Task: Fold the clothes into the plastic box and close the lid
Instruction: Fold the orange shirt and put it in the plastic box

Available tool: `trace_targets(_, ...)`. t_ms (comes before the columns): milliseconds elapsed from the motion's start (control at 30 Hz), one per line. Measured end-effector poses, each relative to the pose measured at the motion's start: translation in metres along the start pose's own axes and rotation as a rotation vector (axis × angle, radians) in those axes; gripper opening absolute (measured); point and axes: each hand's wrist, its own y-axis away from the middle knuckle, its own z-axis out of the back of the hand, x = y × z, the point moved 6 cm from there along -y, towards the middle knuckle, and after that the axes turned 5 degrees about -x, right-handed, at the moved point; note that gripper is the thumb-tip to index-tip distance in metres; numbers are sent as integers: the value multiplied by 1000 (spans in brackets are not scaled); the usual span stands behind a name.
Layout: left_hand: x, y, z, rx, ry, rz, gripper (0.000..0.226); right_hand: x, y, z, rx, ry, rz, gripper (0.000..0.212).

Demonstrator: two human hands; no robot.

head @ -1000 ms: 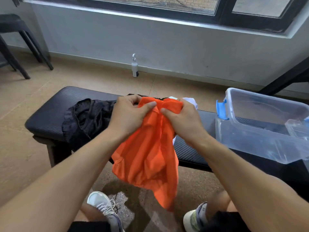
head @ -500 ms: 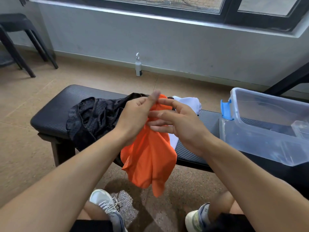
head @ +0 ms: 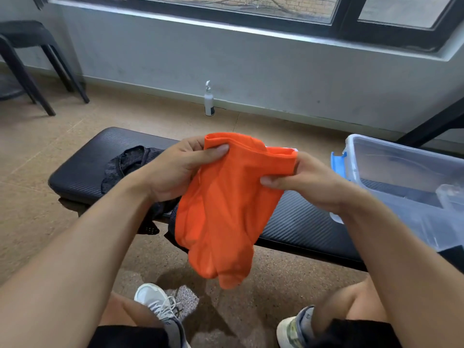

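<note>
Orange cloth (head: 226, 209) hangs in front of us, held up by both hands over the gap between our knees and the bench (head: 80, 169). Nearest: two sneakers on the floor, left shoe (head: 155, 302) and right shoe (head: 293, 327), under the dangling hem. Left hand (head: 180, 169) pinches the top left edge, thumb on the near face, fingers closed behind. Right hand (head: 308, 182) is clamped on the top right edge, thumb under the rolled band. So both hands are closed on cloth, neither free. The top edge runs left to right between the hands, a bit higher on the left; the long axis of the garment drops straight down and bunches at the bottom, not yet a neat fold.

Past the hands, a black garment (head: 128, 164) lies crumpled on the bench, left of the cloth, partly hidden by our left arm. A sliver of white fabric (head: 281, 148) shows behind the top edge; we can't tell what it is.

Box (head: 401, 177) sits on the bench to the right, open, clear walls, blue latch (head: 339, 164) on its near left side. It is just beside the right hand and well apart from the left, so we judge the right hand leads any move into it, cloth travelling rightward. The lid we can't clearly place. Folding looks unfinished, with nothing clearly in the box.

Farther back: a white bottle (head: 209, 101) on the floor by the wall.
</note>
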Motion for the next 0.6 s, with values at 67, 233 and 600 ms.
trace_targets(67, -8, -1, 4, -21, 28, -40, 29, 19, 8, 2, -103, -76, 60, 41)
trace_targets(233, -21, -8, 12, -263, -130, -255, 16, 62, 26, 2, -219, 182, 104, 39)
trace_targets(600, -5, -12, -38, 26, 10, -117, 22, 81, 30, 14, -428, 547, -20, 51)
